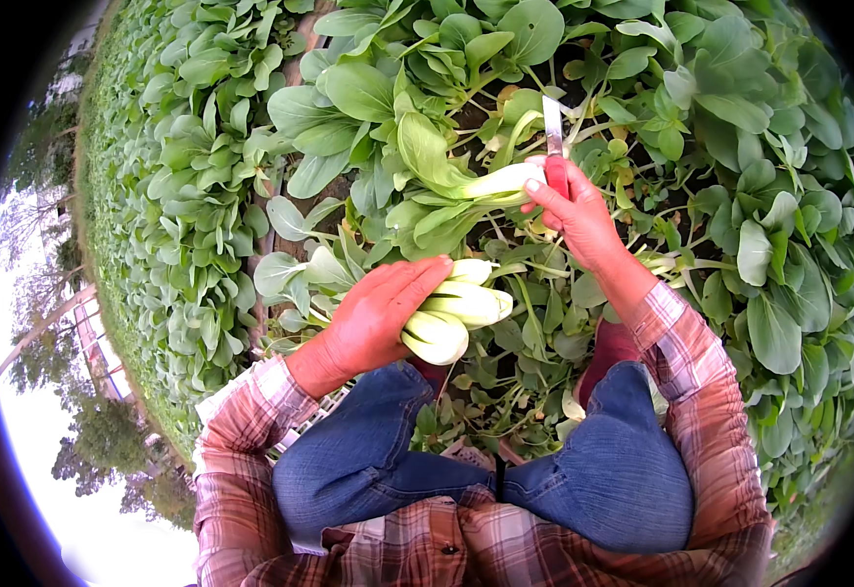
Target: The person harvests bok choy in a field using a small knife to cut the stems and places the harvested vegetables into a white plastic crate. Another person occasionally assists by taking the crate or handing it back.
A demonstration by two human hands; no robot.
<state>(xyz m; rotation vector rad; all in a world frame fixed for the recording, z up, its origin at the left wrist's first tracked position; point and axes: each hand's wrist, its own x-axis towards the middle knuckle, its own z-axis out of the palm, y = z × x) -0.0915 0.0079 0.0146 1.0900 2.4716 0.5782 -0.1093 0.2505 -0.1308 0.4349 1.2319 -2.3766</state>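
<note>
My left hand (379, 312) is closed around a bunch of cut bok choy heads (452, 312), their pale stem bases facing right. My palm and fingers hide most of their leaves. Ahead of it, my right hand (573, 209) pinches the white base of another bok choy head (504, 181) between thumb and fingers, its green leaves spreading to the left. The same hand also holds a knife by its red handle (557, 176). The knife's blade (552, 125) points away from me, above the plants.
Rows of growing bok choy (735, 110) surround me on the right and ahead. Another bed of leafy plants (199, 183) runs along the left. Low weeds and leaves (500, 389) cover the ground between my jeans-clad knees. A white plastic crate (309, 425) partly shows beside my left leg.
</note>
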